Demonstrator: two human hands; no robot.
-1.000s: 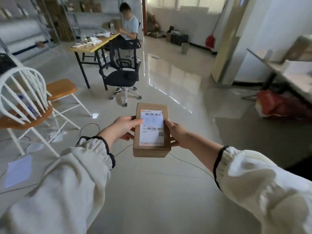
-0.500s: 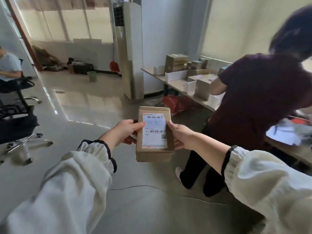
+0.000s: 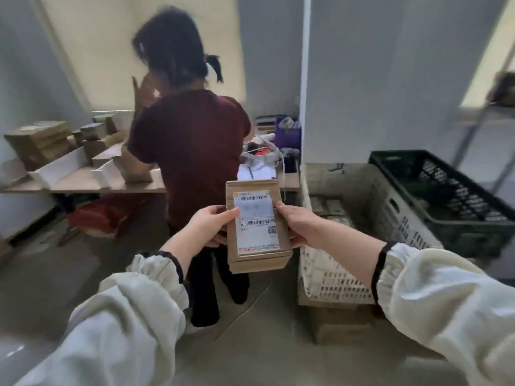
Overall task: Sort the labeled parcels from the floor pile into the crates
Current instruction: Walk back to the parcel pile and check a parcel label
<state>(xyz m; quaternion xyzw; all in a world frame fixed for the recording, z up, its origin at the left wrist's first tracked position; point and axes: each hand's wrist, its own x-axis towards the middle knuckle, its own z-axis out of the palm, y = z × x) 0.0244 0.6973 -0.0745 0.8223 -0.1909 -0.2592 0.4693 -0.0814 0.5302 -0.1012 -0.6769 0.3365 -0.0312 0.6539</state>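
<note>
A small brown cardboard parcel [image 3: 257, 224] with a white barcode label faces me at mid-frame. My left hand [image 3: 210, 225] grips its left edge, thumb over the label's side. My right hand [image 3: 299, 225] grips its right edge, thumb on top. A white plastic crate [image 3: 328, 271] stands just right of the parcel, on a cardboard box, with several small parcels inside. A dark green crate [image 3: 446, 196] stands beyond it at the right.
A person in a dark red top [image 3: 192, 151] stands right behind the parcel, back turned, at a table [image 3: 83, 182] loaded with cardboard boxes and white trays. A red bag [image 3: 97, 215] lies under the table. A grey partition wall [image 3: 362, 79] rises behind the crates.
My view has swung right, from the open floor past the table to the crates. The parcel stays gripped in both hands at the same spot in front of me.
</note>
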